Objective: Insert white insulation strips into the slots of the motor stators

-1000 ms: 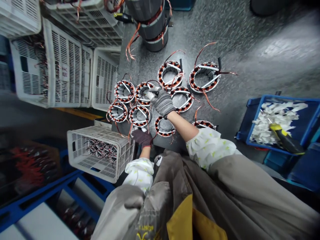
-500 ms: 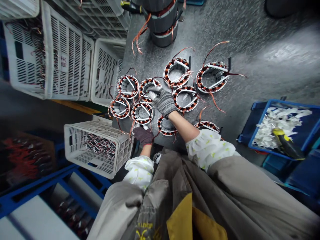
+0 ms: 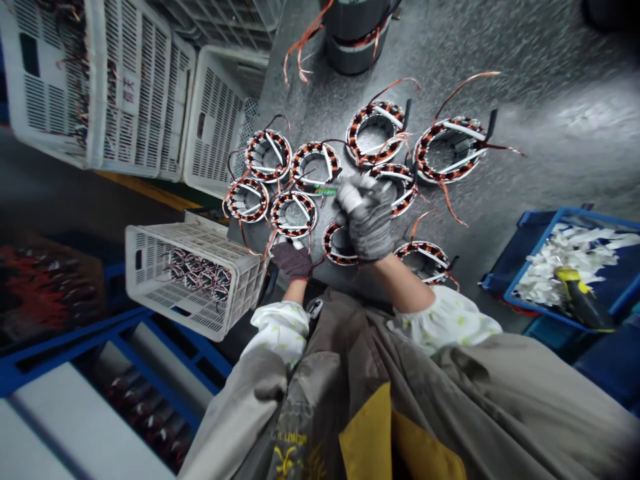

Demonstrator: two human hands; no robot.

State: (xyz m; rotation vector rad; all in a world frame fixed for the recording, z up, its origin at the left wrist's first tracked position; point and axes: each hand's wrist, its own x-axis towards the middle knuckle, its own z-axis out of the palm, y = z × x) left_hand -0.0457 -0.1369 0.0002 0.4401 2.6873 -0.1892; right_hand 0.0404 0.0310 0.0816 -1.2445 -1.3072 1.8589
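Note:
Several ring-shaped motor stators with copper windings and white strips lie on the grey table. My right hand (image 3: 367, 217), in a grey striped glove, is blurred and closed on a thin tool with a green part (image 3: 326, 191), whose kind I cannot make out. It hovers over the near stators, partly covering one stator (image 3: 336, 243) and another (image 3: 400, 190). The tool points toward a stator (image 3: 316, 167) on its left. My left hand (image 3: 291, 260), in a dark glove, is closed by the table's front edge, just below a stator (image 3: 294, 215); what its fingers hold is hidden.
Dark stacked cylinders (image 3: 356, 47) with copper wire ends stand at the back. White plastic crates (image 3: 213, 120) line the left, and a smaller crate (image 3: 200, 327) holds wound parts. On the right, a blue bin (image 3: 515, 283) contains white scraps and a yellow-black tool (image 3: 575, 287).
My right hand has drawn back to the right, away from the upper middle stator, with the thin tool in it. My left hand stays by the same stator. The whole view has shifted slightly.

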